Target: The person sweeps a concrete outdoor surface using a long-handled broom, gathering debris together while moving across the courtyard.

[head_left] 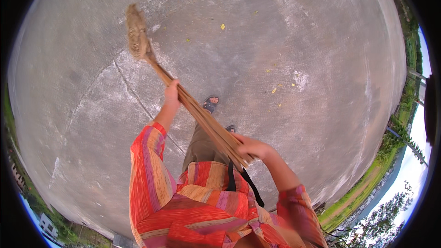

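A long bundle of brown stalks [200,111] with a shaggy tan head [136,31] slants across in front of me. My left hand [172,93] is wrapped round it just below the head, with the arm stretched forward. Farther down, close to my waist, my right hand [251,147] grips the lower part, where the loose stalk ends spread slightly apart. The head points to the far left, seemingly held above the ground. Some blur softens the bundle, so its exact kind is unclear.
Grey, stained concrete [321,110] with a crack [131,89] stretches all round me. Small yellow leaves [274,90] are scattered on it. My sandalled foot [211,104] is below the bundle. A black strap [252,186] hangs at my waist. Greenery [379,160] lies beyond the right edge.
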Demonstrator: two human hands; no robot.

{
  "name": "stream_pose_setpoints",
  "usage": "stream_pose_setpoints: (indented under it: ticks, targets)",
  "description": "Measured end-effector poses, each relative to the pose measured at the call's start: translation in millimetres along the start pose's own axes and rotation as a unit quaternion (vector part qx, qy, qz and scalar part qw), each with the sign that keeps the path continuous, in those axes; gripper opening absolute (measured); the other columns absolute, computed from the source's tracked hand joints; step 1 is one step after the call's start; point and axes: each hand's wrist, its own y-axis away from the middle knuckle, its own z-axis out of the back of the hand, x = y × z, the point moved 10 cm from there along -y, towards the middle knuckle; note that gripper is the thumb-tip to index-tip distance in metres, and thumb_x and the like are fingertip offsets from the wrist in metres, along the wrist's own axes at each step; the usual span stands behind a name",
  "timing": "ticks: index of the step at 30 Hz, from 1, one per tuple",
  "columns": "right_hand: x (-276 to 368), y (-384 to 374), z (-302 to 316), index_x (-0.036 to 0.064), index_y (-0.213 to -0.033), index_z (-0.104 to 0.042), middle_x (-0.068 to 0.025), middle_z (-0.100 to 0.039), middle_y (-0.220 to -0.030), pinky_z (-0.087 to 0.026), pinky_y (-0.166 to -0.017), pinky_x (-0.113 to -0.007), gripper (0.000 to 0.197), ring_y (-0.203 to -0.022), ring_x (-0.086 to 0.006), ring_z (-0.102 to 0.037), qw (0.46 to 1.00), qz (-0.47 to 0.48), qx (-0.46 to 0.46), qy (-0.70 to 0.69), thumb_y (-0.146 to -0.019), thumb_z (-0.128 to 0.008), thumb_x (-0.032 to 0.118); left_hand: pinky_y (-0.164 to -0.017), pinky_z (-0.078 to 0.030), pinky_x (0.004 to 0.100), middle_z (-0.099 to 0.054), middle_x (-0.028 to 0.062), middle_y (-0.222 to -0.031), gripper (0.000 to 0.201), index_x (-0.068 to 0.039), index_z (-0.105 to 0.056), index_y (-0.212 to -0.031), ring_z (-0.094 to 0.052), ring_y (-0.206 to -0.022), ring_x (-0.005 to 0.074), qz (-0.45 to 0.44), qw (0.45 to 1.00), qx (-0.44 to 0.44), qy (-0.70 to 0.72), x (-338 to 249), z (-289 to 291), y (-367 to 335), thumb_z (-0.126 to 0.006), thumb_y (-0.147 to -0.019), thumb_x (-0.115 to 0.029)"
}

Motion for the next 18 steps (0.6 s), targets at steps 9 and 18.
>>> stream_pose_setpoints:
  ticks: [9,18]
  targets:
    - [64,-113,-38,0.0,-0.117,-0.044,-0.008,-0.054,-0.089,-0.048,-0.053,-0.028,0.052,-0.072,-0.0145,-0.054,0.986,-0.032,0.039,-0.156,-0.068,-0.055,0.014,-0.06,-0.048,0.0433,-0.052,0.0069,-0.068,0.023,-0.008,-0.049,-0.081,-0.054,-0.063,0.0233,0.044,0.998,-0.035,0.013,-44,59,-82,-0.057,-0.075,-0.029]
    - [-76,109,46,-0.0011,-0.122,-0.041,-0.0126,-0.057,-0.097,-0.05,-0.075,-0.029,0.061,-0.086,-0.02,-0.057,0.94,-0.008,-0.233,-0.25,-0.064,-0.055,0.011,-0.054,-0.044,0.0377,-0.058,0.0126,-0.072,0.028,0.009,-0.057,-0.079,-0.055,-0.064,0.0197,0.002,0.985,0.067,-0.158,135,-141,60,-0.059,-0.065,-0.016]
